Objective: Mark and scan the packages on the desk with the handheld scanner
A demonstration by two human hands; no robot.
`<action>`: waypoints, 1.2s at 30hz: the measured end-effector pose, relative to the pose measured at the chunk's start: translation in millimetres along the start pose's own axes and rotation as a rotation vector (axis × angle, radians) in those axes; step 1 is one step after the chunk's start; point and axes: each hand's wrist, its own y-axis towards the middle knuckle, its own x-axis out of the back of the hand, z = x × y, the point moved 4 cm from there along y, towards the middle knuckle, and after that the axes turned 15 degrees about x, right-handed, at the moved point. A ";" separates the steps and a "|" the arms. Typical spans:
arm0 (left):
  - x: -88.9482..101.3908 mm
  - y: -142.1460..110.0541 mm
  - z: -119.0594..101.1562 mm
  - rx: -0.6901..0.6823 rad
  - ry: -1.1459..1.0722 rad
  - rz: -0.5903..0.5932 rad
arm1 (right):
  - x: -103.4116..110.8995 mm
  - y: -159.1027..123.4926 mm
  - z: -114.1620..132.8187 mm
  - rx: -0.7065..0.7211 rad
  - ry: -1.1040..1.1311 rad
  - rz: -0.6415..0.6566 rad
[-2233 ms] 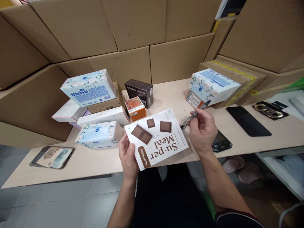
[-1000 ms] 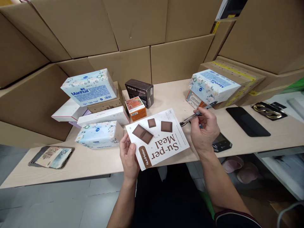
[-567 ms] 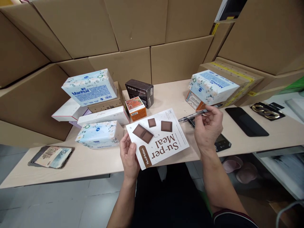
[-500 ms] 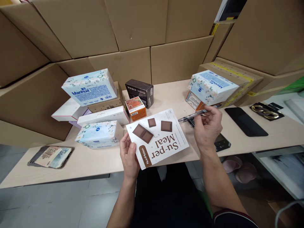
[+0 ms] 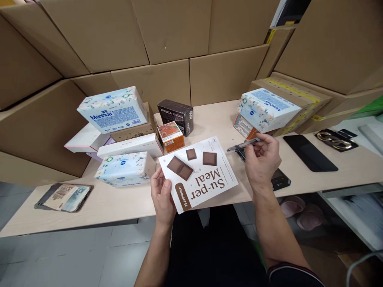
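My left hand (image 5: 163,195) grips the lower left edge of a flat white pack (image 5: 203,175) printed "Su-per Meal" with brown chocolate squares, the thumb on its front. The lettering is upside down to me, and the pack is tilted above the table's front edge. My right hand (image 5: 261,163) is closed on a slim grey pen-shaped tool (image 5: 243,146); its exact kind is unclear. The tool's tip points left, close to the pack's upper right edge. Behind the pack stand a small orange box (image 5: 171,137) and a dark box (image 5: 176,115).
Tissue packs (image 5: 113,109) and white boxes are stacked on the left, with banknotes (image 5: 67,196) on a dark case near the front. Right lie another tissue pack (image 5: 267,109), a black phone-like slab (image 5: 310,153) and gold-handled scissors (image 5: 333,140). Cardboard boxes (image 5: 229,77) wall the back.
The tool in my right hand looks shorter at its tip end, which now sits slightly farther right. My left hand and the white pack have hardly moved.
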 end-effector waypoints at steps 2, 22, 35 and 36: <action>0.2 -0.1 0.1 0.001 -0.004 -0.007 | -0.8 1.1 6.1 -0.029 0.149 -0.029; 3.9 -0.2 3.9 0.030 0.062 -0.035 | -6.3 -24.8 61.4 0.306 0.448 0.333; 3.3 0.5 4.2 0.043 0.063 -0.048 | -13.5 -22.2 64.4 0.438 0.393 0.401; 3.3 0.6 4.3 0.040 0.061 -0.047 | -13.5 -21.3 65.0 0.441 0.378 0.392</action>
